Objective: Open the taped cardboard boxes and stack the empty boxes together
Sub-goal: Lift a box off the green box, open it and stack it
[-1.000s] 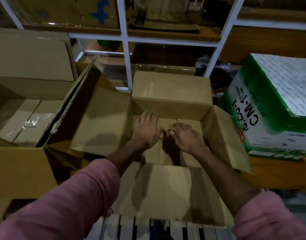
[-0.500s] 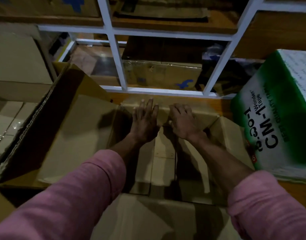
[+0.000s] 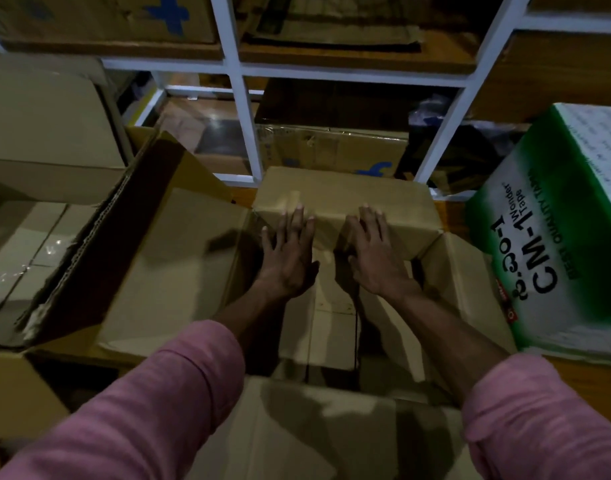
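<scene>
Two hands reach into an open brown cardboard box w/ all four flaps up. The left hand and right hand lie side by side, a small gap btwn them, fingers straight and spread, palms flat against the box's far flap; neither grip closes on anything. That flap leans inward over the fingertips. Pink sleeves cover both forearms nearest the camera. Under the wrists the box floor shows its bottom flaps meeting at a seam.

Left of the left hand, touching the box's side flap, sits a second larger open brown cardboard box w/ a torn corrugated flap edge. Right of the right hand, just beside the box's other side flap, stands a tilted green-and-white printed carton marked "CM-1". Beyond the fingertips rises a white metal shelf frame w/ more brown cartons behind it, dim and partly hidden.
</scene>
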{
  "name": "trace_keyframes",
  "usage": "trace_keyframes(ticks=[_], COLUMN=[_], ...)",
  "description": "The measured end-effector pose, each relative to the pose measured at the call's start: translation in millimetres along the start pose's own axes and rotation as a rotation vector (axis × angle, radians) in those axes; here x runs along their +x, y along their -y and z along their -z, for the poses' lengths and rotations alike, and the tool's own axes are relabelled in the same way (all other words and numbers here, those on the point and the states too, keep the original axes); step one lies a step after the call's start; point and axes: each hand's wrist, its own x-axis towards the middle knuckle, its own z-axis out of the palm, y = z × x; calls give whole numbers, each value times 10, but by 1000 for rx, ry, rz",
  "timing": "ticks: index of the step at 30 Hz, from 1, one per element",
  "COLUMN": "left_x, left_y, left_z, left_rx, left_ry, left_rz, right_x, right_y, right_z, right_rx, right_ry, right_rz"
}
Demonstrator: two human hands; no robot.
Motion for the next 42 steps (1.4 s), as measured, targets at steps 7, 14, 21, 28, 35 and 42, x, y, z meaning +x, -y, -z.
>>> trace_keyframes(ticks=[7, 14, 21, 28, 35, 42], left_x=[-701, -1761, -2719, -2932, -2788, -2614], left_y=[-36, -25, -75, 35, 187, 140], left_z=[91, -124, -325, -292, -342, -449], left_rx=[29, -16, 62, -49, -113, -132], left_ry=[-50, -229, -154, -93, 2, 17], left_rz=[23, -77, -56, 136, 197, 160], right_x=[-749, -1849, -2543, -2460, -2955, -3057], right_y=[413, 755, 854, 1116, 861, 374], right_z=[33, 160, -26, -51, -141, -44], right_rx=[227, 232, -14, -28, -161, -122], right_ry=[92, 133, 150, 56, -141, 2], right_rz=[-111, 6, -17, -184, -288, -565])
